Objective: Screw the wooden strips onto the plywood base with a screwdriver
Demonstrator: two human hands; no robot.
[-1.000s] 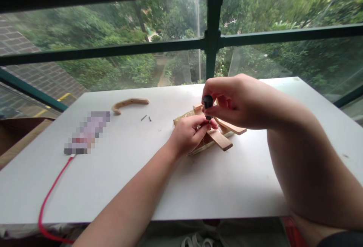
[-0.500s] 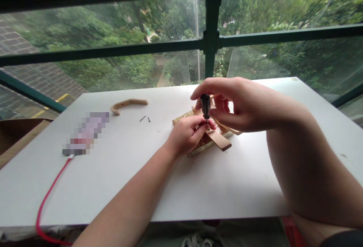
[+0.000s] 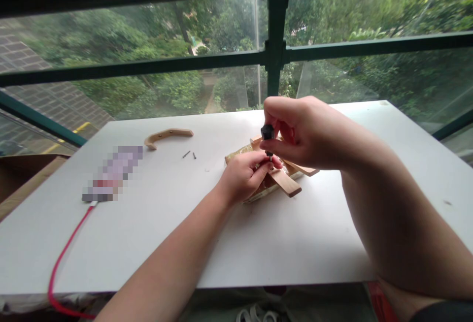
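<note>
A black-handled screwdriver [image 3: 267,132] stands upright in my right hand [image 3: 305,132], with the thumb laid across its handle and the fingers curled around it. Its metal shaft points down to the pinched fingertips of my left hand [image 3: 244,174]. Whatever those fingertips grip is hidden. Just beneath them lies a flat wooden piece [image 3: 285,184], its end sticking out toward me. Under both hands is a flat package [image 3: 236,152] with a yellowish-brown, shiny wrapper. More wooden parts [image 3: 305,170] rest on it, partly covered by my right hand.
On the white table [image 3: 155,243], a curved wooden hook [image 3: 170,134] lies at the back left, near two loose screws [image 3: 188,154]. A blurred-out device [image 3: 114,172] with a red cable [image 3: 66,253] is at left. A cardboard box [image 3: 33,179] stands beyond the left edge, windows behind.
My right hand's fingers, loosely spread around the screwdriver handle before, have closed on it, and the thumb now crosses it. The left hand has stayed in place.
</note>
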